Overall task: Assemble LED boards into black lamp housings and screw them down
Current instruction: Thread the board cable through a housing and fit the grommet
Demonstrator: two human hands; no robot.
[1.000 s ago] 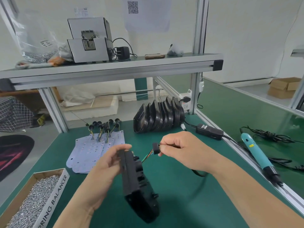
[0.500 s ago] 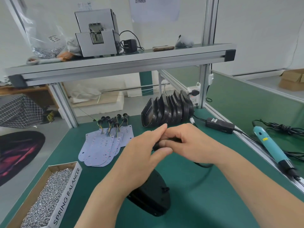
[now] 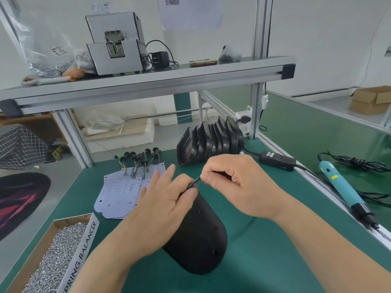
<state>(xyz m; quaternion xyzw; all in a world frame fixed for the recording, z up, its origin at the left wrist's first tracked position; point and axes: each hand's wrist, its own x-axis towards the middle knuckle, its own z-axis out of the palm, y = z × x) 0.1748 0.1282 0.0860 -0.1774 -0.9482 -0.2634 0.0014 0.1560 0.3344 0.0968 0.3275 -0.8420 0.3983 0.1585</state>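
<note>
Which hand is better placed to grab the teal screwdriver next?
Right, probably. The teal screwdriver lies to the right of the right hand, which must first release the wires it pinches. The left hand rests on the black housing, nearer the screw box.

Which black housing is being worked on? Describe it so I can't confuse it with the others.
On the green workbench, look near the front, between the two hands. The black housing lies there alone, smooth side up, partly under the left hand. Unlike the stacked housings on edge behind it, coloured wires lead from it to the right hand.
</note>
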